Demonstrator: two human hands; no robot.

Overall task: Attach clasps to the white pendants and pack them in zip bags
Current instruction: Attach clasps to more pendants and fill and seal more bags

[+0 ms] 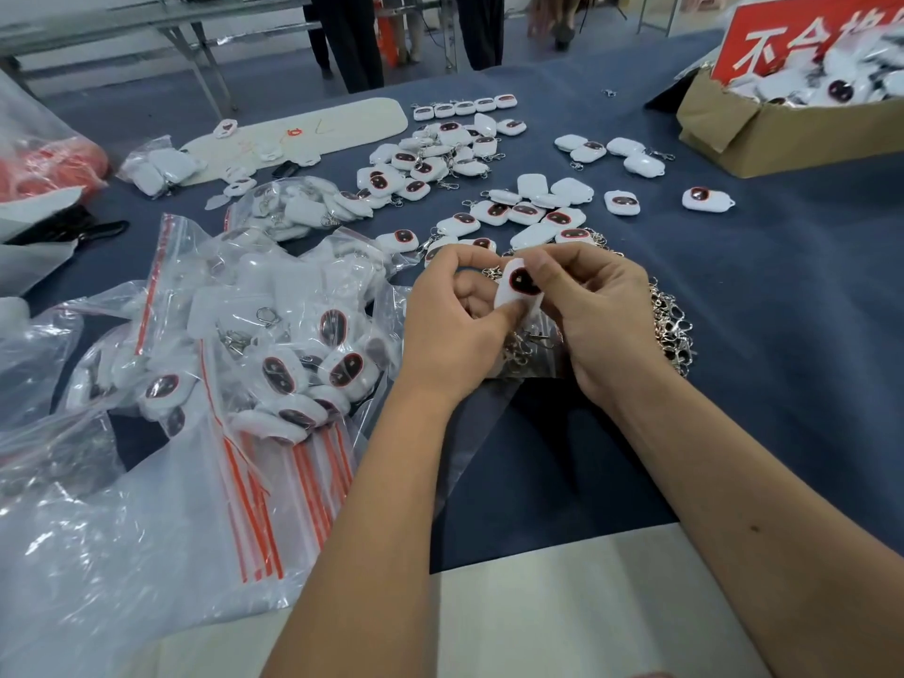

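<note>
1. Left hand (455, 310) and right hand (594, 305) both pinch one white pendant (518, 288) between them, above the middle of the table (782, 335); dark red-rimmed face of the pendant is up.
2. Silver clasp (491, 273) sits at the pendant's top left edge, between left fingers; cannot tell if hooked on.
3. Heap of loose clasps (672, 325) on a clear bag right under and just right of the right hand, partly hidden by it.
4. Loose pendants (513, 208) scattered just beyond the hands, more toward the far edge.
5. Zip bags (274, 354) with red strips, filled with pendants, piled left of the left hand; stack of flat ones (274, 501) toward the near left corner.
6. Cardboard box (763, 129) of pendants at far right corner, red sign (802, 31) behind it.
7. Beige board (342, 122) far left-centre.
</note>
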